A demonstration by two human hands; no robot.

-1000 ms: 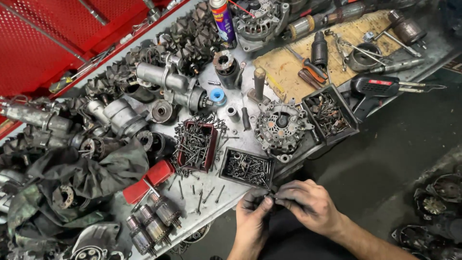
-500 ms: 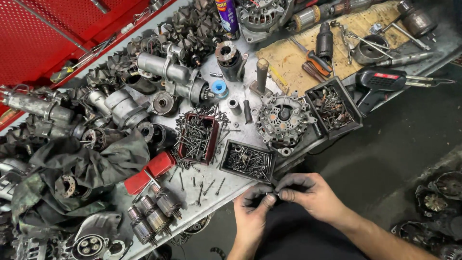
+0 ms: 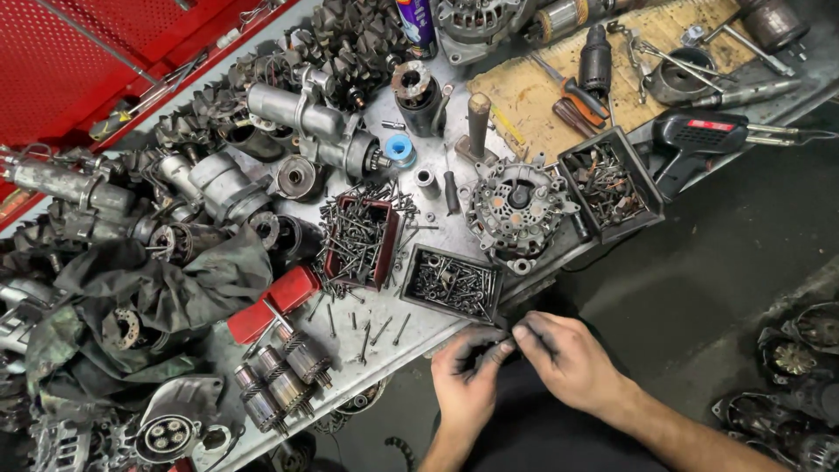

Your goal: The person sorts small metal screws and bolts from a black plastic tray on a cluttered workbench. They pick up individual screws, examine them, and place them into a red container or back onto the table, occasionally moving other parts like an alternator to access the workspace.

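Observation:
My left hand (image 3: 465,378) and my right hand (image 3: 566,357) meet just below the workbench's front edge (image 3: 411,336), fingertips pinched together on a small dark part (image 3: 505,343) between them. What the part is cannot be told. Just above the hands sits a black tray of screws and small parts (image 3: 453,281). A dark red tray heaped with long bolts (image 3: 358,238) lies to its left. A round alternator housing (image 3: 517,205) rests to the upper right of the hands.
The bench is crowded with starter motors (image 3: 315,127), armatures (image 3: 284,380), a dark rag (image 3: 140,297), a red box (image 3: 273,301) and another black parts tray (image 3: 609,182). A black and red power tool (image 3: 708,135) lies at right. More dismantled parts (image 3: 791,358) sit on the dark floor.
Both hands have stayed together below the bench edge, working the small part. The view has shifted slightly, and the fingers have shifted around the part.

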